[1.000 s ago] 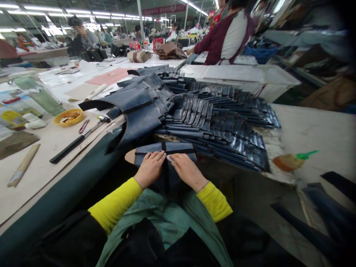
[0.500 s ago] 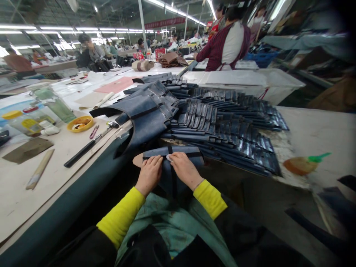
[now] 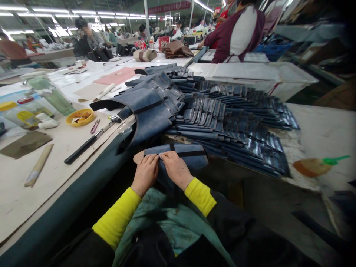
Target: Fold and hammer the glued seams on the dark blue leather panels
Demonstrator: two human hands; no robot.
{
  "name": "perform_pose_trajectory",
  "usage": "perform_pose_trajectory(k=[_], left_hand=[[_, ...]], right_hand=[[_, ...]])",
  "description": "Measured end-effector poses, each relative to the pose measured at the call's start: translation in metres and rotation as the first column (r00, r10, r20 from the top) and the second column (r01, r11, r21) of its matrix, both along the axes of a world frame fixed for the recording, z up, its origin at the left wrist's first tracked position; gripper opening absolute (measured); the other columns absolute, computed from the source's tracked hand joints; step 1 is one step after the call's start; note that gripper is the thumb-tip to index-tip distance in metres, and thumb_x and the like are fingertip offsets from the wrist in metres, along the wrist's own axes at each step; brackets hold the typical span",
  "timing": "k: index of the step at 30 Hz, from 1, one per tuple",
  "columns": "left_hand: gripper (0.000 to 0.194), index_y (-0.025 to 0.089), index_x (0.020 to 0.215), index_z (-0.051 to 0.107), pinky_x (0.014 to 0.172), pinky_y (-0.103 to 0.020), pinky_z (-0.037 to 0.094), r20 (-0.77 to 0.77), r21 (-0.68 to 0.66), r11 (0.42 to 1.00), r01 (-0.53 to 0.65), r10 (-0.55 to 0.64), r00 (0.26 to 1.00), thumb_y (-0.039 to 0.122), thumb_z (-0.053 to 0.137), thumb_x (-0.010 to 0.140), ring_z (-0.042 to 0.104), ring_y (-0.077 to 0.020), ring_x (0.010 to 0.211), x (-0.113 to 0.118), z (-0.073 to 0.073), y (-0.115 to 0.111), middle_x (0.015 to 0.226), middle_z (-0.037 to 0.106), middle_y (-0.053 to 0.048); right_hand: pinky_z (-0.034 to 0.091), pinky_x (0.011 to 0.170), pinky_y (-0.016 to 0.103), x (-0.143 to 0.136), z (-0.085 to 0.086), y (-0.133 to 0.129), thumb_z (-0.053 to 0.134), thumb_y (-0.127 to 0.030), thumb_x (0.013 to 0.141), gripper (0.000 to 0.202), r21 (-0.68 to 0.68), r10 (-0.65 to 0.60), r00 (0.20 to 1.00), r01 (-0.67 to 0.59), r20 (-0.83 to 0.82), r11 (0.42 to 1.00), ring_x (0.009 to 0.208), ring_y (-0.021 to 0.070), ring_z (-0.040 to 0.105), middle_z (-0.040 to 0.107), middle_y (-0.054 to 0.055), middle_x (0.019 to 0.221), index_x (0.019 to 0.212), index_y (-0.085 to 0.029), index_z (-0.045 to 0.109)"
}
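Note:
In front of my lap is a blue leather piece (image 3: 191, 151), folded over, with crossing black strips and a tan end at its left. My left hand (image 3: 145, 173) grips its near edge by the tan end, fingers bent over the top. Close beside it, my right hand (image 3: 177, 169) pinches a small white piece (image 3: 160, 155) and presses it against the leather; whether it is cloth or something else I cannot make out. The fingertips of both hands almost meet. Just beyond lies a big overlapping stack of similar blue leather pieces (image 3: 155, 107).
On the left of the table are a black-handled tool (image 3: 83, 148), a flat wooden stick (image 3: 39, 165), a yellow dish (image 3: 80, 118) and a glass bottle (image 3: 52, 94). A green-tipped bottle of amber liquid (image 3: 311, 167) lies at right. A person in maroon (image 3: 239, 33) works beyond the white bin (image 3: 294, 78).
My right hand has slid left along the leather edge with the small white piece, closing in on my left hand. The camera view has shifted slightly.

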State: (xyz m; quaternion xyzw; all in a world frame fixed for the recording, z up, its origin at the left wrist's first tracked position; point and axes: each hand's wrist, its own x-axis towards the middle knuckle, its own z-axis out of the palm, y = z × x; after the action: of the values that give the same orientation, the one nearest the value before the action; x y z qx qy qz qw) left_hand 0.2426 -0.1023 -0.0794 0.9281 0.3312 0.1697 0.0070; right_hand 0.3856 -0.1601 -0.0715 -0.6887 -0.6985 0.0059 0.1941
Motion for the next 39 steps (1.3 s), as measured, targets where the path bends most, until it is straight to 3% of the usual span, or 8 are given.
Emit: perform_pose_trajectory(k=[10, 19, 25, 32, 34, 37, 39], left_hand=[[0.035, 0.018, 0.123, 0.050, 0.088, -0.039, 0.040, 0.018, -0.029, 0.996, -0.083, 0.083, 0.996, 0.022, 0.038, 0.090, 0.051, -0.0236, 0.111, -0.031, -0.005, 0.013, 0.125, 0.055, -0.009], [0.040, 0.019, 0.127, 0.047, 0.099, -0.038, 0.034, 0.160, -0.156, 0.971, -0.181, 0.206, 0.965, 0.026, 0.045, 0.088, 0.043, -0.0224, 0.120, -0.041, -0.014, 0.011, 0.132, 0.049, -0.007], [0.042, 0.022, 0.131, 0.044, 0.100, -0.038, 0.034, 0.126, -0.133, 0.974, -0.184, 0.201, 0.971, 0.026, 0.042, 0.089, 0.038, -0.0219, 0.123, -0.025, -0.005, 0.003, 0.136, 0.045, -0.005], [0.039, 0.025, 0.127, 0.048, 0.095, -0.042, 0.037, 0.054, -0.104, 0.975, -0.196, 0.202, 0.978, 0.031, 0.041, 0.090, 0.040, -0.0241, 0.120, -0.020, -0.002, -0.001, 0.133, 0.048, -0.005], [0.038, 0.024, 0.126, 0.050, 0.096, -0.040, 0.037, 0.022, -0.106, 0.983, -0.148, 0.151, 0.988, 0.033, 0.041, 0.090, 0.042, -0.0233, 0.118, -0.027, 0.004, 0.006, 0.132, 0.049, -0.005], [0.037, 0.021, 0.121, 0.054, 0.099, -0.035, 0.036, 0.005, -0.058, 0.992, -0.115, 0.115, 0.993, 0.035, 0.040, 0.090, 0.045, -0.0211, 0.117, -0.059, 0.029, 0.035, 0.129, 0.051, -0.006], [0.042, 0.015, 0.123, 0.051, 0.103, -0.035, 0.033, 0.067, 0.046, 0.964, -0.260, 0.257, 0.964, 0.035, 0.037, 0.089, 0.045, -0.0221, 0.117, -0.094, 0.051, 0.066, 0.128, 0.051, -0.010]], right_hand=[[0.048, 0.081, 0.031, -0.029, 0.001, 0.018, 0.037, -0.013, 0.091, 0.033, -0.035, 0.074, 0.997, -0.073, 0.023, 0.997, 0.103, 0.0207, 0.045, 0.055, 0.009, 0.111, 0.119, -0.016, 0.052], [0.046, 0.086, 0.030, -0.043, 0.003, 0.032, 0.041, -0.012, 0.089, 0.031, -0.055, 0.137, 0.990, -0.137, -0.014, 0.989, 0.105, 0.0198, 0.044, 0.055, 0.009, 0.111, 0.117, -0.016, 0.053], [0.045, 0.086, 0.029, -0.024, 0.009, 0.023, 0.041, -0.013, 0.090, 0.030, -0.055, 0.141, 0.990, -0.140, 0.006, 0.989, 0.102, 0.0187, 0.046, 0.056, 0.008, 0.110, 0.114, -0.017, 0.057], [0.047, 0.081, 0.029, 0.037, 0.010, -0.013, 0.041, -0.016, 0.091, 0.030, -0.029, 0.045, 0.985, -0.041, 0.165, 0.999, 0.098, 0.0200, 0.048, 0.058, 0.008, 0.108, 0.116, -0.016, 0.057], [0.048, 0.079, 0.029, 0.049, 0.010, -0.025, 0.042, -0.015, 0.090, 0.031, -0.015, 0.017, 0.977, -0.014, 0.211, 1.000, 0.098, 0.0202, 0.048, 0.057, 0.009, 0.111, 0.118, -0.016, 0.056], [0.049, 0.076, 0.029, 0.052, 0.009, -0.040, 0.041, -0.013, 0.090, 0.033, 0.000, -0.042, 0.971, 0.044, 0.236, 0.999, 0.099, 0.0209, 0.048, 0.057, 0.009, 0.113, 0.119, -0.016, 0.055], [0.049, 0.076, 0.029, 0.049, 0.006, -0.048, 0.042, -0.013, 0.090, 0.032, 0.011, -0.080, 0.974, 0.079, 0.210, 0.997, 0.099, 0.0210, 0.049, 0.057, 0.009, 0.113, 0.119, -0.015, 0.055]])
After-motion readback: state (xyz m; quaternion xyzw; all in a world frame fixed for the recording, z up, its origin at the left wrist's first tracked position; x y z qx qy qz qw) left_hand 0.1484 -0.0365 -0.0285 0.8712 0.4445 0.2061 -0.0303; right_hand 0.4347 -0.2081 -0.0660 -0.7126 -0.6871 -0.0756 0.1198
